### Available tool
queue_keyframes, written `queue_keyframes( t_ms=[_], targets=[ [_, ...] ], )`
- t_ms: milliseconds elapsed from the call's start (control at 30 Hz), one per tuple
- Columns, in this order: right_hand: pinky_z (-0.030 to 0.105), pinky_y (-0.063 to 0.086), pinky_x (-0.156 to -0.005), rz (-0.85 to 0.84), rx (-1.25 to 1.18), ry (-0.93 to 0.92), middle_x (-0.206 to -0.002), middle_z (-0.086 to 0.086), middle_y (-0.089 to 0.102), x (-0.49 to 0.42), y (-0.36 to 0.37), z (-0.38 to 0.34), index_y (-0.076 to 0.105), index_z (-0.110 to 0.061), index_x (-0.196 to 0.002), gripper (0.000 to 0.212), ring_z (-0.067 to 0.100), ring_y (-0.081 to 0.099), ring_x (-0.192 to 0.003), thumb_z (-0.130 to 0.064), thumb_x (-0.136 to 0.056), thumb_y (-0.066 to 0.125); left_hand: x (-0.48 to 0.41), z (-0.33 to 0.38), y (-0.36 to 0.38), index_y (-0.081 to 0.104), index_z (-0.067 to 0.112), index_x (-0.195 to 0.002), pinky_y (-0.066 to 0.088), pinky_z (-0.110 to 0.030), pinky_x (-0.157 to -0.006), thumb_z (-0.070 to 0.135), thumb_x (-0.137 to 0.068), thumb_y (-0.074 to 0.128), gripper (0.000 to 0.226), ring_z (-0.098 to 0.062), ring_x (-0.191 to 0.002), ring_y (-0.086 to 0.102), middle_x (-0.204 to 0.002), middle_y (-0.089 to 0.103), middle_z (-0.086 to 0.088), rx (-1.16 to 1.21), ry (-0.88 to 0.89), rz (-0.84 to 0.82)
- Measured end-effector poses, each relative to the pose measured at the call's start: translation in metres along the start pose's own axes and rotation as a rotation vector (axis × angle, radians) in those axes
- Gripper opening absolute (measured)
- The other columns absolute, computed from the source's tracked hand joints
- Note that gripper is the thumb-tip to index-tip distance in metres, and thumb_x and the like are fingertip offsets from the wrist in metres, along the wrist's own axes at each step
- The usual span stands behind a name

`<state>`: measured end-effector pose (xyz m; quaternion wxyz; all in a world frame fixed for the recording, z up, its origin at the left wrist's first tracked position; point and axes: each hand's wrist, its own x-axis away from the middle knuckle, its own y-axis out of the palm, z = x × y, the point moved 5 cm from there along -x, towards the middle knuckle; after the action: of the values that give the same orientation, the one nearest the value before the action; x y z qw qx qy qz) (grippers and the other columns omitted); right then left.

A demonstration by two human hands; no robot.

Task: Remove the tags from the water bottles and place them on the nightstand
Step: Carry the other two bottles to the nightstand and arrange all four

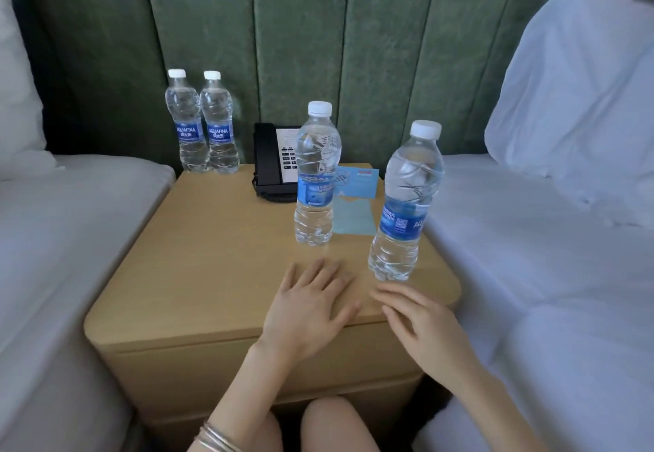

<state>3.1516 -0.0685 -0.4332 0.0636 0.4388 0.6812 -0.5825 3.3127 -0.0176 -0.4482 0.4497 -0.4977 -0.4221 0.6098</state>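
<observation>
Several clear water bottles with white caps and blue labels stand upright on the wooden nightstand [198,256]. Two bottles [203,125] stand side by side at the back left. One bottle [316,175] stands near the middle. Another bottle [405,203] stands near the right edge, closest to me. Light blue paper tags [355,200] lie flat behind these two bottles. My left hand [311,310] rests flat on the nightstand's front, fingers spread, holding nothing. My right hand [421,324] hovers open at the front right corner, just below the nearest bottle.
A black desk phone [274,164] sits at the back centre of the nightstand. White beds flank it on the left [53,239] and right [548,274], with a white pillow [580,79] at the right. A green padded headboard [318,26] runs behind.
</observation>
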Motion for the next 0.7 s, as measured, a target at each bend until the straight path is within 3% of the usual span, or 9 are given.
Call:
queue_keyframes(
  t_ms=[67,133,200,267,367,467,600,700],
  targets=[
    [0.013,0.044,-0.084,0.151,-0.078,0.081,-0.112,-0.013,0.062,-0.003,-0.019,0.012,0.068,-0.019,-0.107,0.027,0.003,0.059,-0.098,-0.022,-0.090,0.048,0.000,0.000,0.000,0.021,0.042,-0.144,0.005,-0.043,-0.117,0.068,-0.075,-0.007,0.079,-0.007,-0.144,0.004,-0.154,0.015,0.019,0.005,0.000,-0.020],
    [0.009,0.036,-0.094,0.239,-0.104,0.146,-0.117,-0.006,0.060,-0.012,-0.032,0.025,0.063,-0.014,-0.114,0.028,0.006,0.055,-0.106,-0.010,-0.088,0.053,-0.003,-0.002,0.001,0.022,0.043,-0.143,0.003,-0.042,-0.117,0.070,-0.073,-0.005,0.080,-0.006,-0.144,0.003,-0.154,0.015,0.021,0.050,-0.010,-0.050],
    [0.010,0.029,-0.099,0.192,-0.140,0.230,-0.129,-0.004,0.051,-0.025,-0.034,0.037,0.052,-0.013,-0.129,0.041,0.008,0.048,-0.118,-0.004,-0.089,0.055,-0.005,-0.003,-0.001,0.025,0.042,-0.142,0.003,-0.041,-0.117,0.072,-0.073,0.004,0.078,-0.004,-0.143,0.005,-0.152,0.018,0.022,0.104,-0.023,-0.054],
    [0.007,0.025,-0.101,0.061,-0.243,0.285,-0.138,-0.010,0.043,-0.035,-0.027,0.042,0.038,-0.020,-0.139,0.055,0.004,0.041,-0.127,-0.001,-0.090,0.053,-0.006,-0.004,-0.005,0.028,0.039,-0.142,0.004,-0.040,-0.117,0.067,-0.083,0.026,0.065,-0.003,-0.142,0.009,-0.151,0.021,0.023,0.168,-0.019,-0.032],
    [0.002,0.028,-0.097,-0.037,-0.392,0.274,-0.142,-0.012,0.043,-0.036,-0.019,0.039,0.031,-0.034,-0.140,0.062,-0.005,0.041,-0.126,0.003,-0.092,0.045,-0.009,0.002,-0.010,0.025,0.036,-0.144,0.006,-0.040,-0.118,0.040,-0.091,0.050,0.058,-0.002,-0.140,0.015,-0.151,0.022,0.022,0.299,0.040,0.009],
    [0.010,0.036,-0.097,0.017,-0.334,0.258,-0.135,-0.011,0.051,-0.026,-0.021,0.040,0.034,-0.038,-0.138,0.064,-0.004,0.049,-0.119,0.005,-0.091,0.043,-0.015,0.008,-0.007,0.019,0.036,-0.146,0.012,-0.041,-0.116,0.036,-0.090,0.053,0.065,-0.001,-0.137,0.023,-0.149,0.028,0.019,0.383,0.101,-0.001],
    [0.025,0.048,-0.091,0.181,-0.250,0.218,-0.114,-0.010,0.063,-0.019,-0.034,0.038,0.054,-0.024,-0.127,0.048,0.003,0.060,-0.104,0.004,-0.088,0.051,-0.024,0.011,0.000,0.006,0.033,-0.148,0.002,-0.036,-0.118,0.055,-0.090,0.044,0.074,-0.002,-0.141,0.014,-0.151,0.029,0.012,0.309,0.053,-0.086],
    [0.026,0.043,-0.099,0.166,-0.330,0.222,-0.133,-0.007,0.052,-0.034,-0.041,0.030,0.039,-0.022,-0.139,0.055,0.006,0.051,-0.121,-0.008,-0.089,0.059,-0.027,0.017,-0.002,0.003,0.029,-0.149,0.000,-0.037,-0.118,0.061,-0.090,0.038,0.076,-0.001,-0.140,0.010,-0.152,0.027,0.012,0.248,0.038,-0.072]
  ],
)
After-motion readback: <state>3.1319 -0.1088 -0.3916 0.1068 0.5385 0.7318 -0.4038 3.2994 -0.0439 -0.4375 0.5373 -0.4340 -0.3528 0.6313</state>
